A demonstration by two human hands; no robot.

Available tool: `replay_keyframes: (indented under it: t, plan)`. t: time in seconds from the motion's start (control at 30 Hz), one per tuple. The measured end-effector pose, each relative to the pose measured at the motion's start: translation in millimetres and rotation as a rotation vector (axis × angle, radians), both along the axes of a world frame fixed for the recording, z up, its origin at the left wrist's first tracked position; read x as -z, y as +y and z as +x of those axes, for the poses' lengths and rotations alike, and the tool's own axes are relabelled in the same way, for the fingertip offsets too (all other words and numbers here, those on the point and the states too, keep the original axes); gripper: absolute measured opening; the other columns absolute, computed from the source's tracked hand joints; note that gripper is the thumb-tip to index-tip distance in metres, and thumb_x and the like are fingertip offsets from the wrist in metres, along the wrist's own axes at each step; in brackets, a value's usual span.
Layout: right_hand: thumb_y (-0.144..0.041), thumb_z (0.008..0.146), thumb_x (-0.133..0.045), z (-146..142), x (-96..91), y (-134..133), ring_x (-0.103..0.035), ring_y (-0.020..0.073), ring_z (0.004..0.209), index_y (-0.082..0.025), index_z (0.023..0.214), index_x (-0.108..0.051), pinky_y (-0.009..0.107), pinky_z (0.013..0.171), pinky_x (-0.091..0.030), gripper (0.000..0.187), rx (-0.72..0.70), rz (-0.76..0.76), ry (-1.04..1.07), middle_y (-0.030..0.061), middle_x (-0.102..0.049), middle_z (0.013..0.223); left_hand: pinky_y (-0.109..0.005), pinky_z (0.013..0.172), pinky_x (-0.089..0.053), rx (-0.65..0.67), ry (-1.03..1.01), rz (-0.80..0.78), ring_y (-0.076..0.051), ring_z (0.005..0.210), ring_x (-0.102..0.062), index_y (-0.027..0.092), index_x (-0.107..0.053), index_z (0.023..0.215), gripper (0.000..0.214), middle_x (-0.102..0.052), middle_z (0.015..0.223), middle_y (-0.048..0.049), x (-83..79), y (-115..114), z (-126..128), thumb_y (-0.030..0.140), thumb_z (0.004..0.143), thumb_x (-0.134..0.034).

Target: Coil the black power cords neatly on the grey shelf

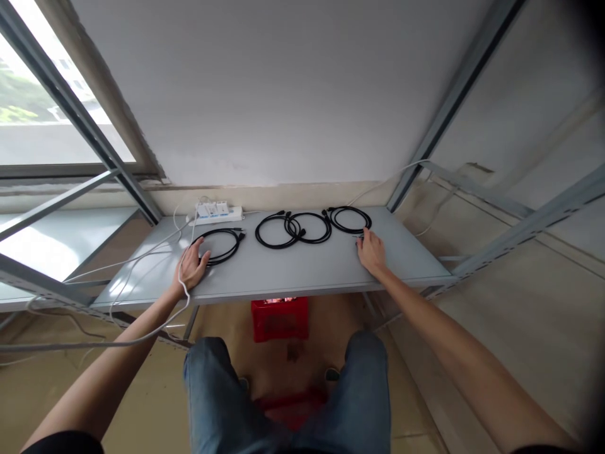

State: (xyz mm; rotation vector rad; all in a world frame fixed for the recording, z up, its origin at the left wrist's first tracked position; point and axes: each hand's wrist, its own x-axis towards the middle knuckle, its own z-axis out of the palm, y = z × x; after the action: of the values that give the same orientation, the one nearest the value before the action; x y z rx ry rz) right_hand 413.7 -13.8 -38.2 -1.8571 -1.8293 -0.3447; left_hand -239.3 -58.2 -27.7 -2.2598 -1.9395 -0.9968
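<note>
- With the clock laid over the middle of the grey shelf [283, 272] and twelve at the wall [283, 94], I see four black cables lying in loose coils on it.
- The left coil [229, 255] sits at nine o'clock, one plug end pointing toward three.
- The left hand [191, 268] lies over this coil's nine o'clock side, thumb spread well away from the fingers; from where I stand, I can't tell whether it is gripping the cable or just resting on it.
- Two middle coils sit at twelve, overlapping where they meet: the first [274, 246] slightly toward eleven, the second [312, 242] slightly toward one.
- The right coil [350, 231] is at two o'clock, its upper left edge just beside the second middle coil.
- The right hand [371, 251] is at three o'clock, fingers drawn narrow, fingertips right by the near edge of that coil. Something thin and dark shows at the fingertips, too small for me to say whether it is held.
- A white power strip [235, 213] stands at ten, near the wall, with white adapters on it.
- A white cord [142, 339] crosses in front of the left wrist and runs off toward eight.
- At six, below the shelf, there's a red crate [280, 323] on the floor, and the person's blue jeans [212, 384] come nearer still.
- A window [28, 94] lets light in from ten.
</note>
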Motion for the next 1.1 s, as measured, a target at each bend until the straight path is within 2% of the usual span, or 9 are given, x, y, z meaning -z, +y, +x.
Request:
replay_keyframes:
  t: [0.43, 0.73, 0.93, 1.1]
  plan:
    - [-0.034, 0.109, -0.031, 1.6, 0.0, -0.3, -0.059, 0.0397, 0.133, -0.003, 0.155, -0.047, 0.055, 0.112, -0.048, 0.058, -0.024, 0.001, -0.024, 0.0297, -0.064, 0.140, -0.057, 0.128, -0.036, 0.029, -0.015, 0.015, -0.037, 0.151, -0.051, 0.018, -0.039, 0.165, 0.076, -0.057, 0.159, -0.0193, 0.3, -0.4, -1.5, 0.067, 0.108, -0.032]
    - [-0.036, 0.111, -0.032, 2.6, 3.6, -1.2, -0.054, 0.0400, 0.143, -0.002, 0.157, -0.045, 0.056, 0.116, -0.046, 0.059, 0.035, -0.020, -0.026, 0.0305, -0.062, 0.146, -0.058, 0.128, -0.035, 0.096, -0.057, -0.005, -0.036, 0.152, -0.050, 0.021, -0.034, 0.169, 0.072, -0.056, 0.161, -0.0167, 2.5, -5.9, -2.4, 0.063, 0.110, -0.034]
    - [-0.037, 0.110, -0.032, 4.5, 6.8, -0.1, -0.058, 0.0395, 0.139, -0.005, 0.157, -0.046, 0.056, 0.114, -0.049, 0.059, 0.020, -0.003, -0.006, 0.0285, -0.065, 0.142, -0.058, 0.129, -0.034, 0.106, -0.013, -0.008, -0.037, 0.152, -0.050, 0.021, -0.033, 0.169, 0.074, -0.054, 0.163, -0.0176, 6.0, -9.3, -2.3, 0.064, 0.109, -0.036]
    - [-0.036, 0.111, -0.029, 2.2, 1.1, -3.7, -0.051, 0.0402, 0.147, 0.000, 0.159, -0.043, 0.058, 0.119, -0.044, 0.062, 0.003, -0.022, -0.019, 0.0319, -0.060, 0.148, -0.059, 0.129, -0.035, 0.096, -0.022, -0.018, -0.037, 0.153, -0.049, 0.019, -0.031, 0.170, 0.078, -0.054, 0.162, -0.0187, 8.5, -3.9, -6.3, 0.066, 0.108, -0.035]
